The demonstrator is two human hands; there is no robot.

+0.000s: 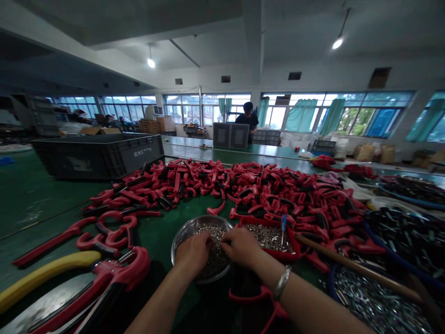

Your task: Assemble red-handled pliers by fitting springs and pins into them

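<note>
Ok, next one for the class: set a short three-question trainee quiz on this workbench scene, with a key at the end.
1. What holds the small metal parts that the left hand and right hand are working over?
2. True or false: the bracelet is on the left wrist.
3. Where is the co-worker? A: beyond the far bench, near the windows. B: right next to the hands.

Key:
1. A metal bowl.
2. False: it is on the right wrist.
3. A.
</note>
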